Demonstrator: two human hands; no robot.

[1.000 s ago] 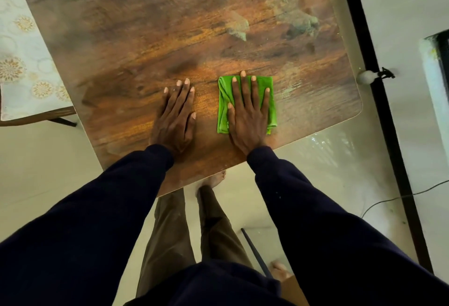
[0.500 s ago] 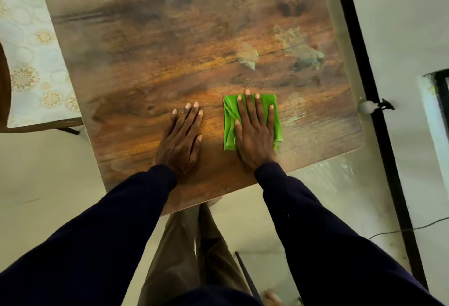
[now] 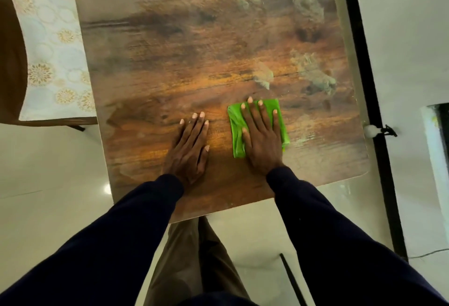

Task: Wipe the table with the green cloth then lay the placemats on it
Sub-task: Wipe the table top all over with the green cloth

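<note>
The green cloth (image 3: 258, 127) has slid a little farther up the counter (image 3: 194, 62) under the right hand (image 3: 261, 140), whose grip lies flat and spread, pinning it. The left hand (image 3: 189, 150) rests flat and empty beside it. Smears remain far right; the wiping looks unfinished.

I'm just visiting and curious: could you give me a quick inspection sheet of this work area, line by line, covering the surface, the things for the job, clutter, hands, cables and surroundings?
Surface: wooden table, glossy, with pale dusty smears toward its far right part.
Job's things: green cloth folded flat on the table; patterned placemats lying on a chair at the left, not on the table.
Clutter: nothing seen on the table.
Hands: right hand pressed flat on the cloth; left hand flat on bare wood beside it.
Cables: a thin dark cable on the floor at the right.
Surroundings: pale glossy floor; a black strip running along the table's right side.
</note>
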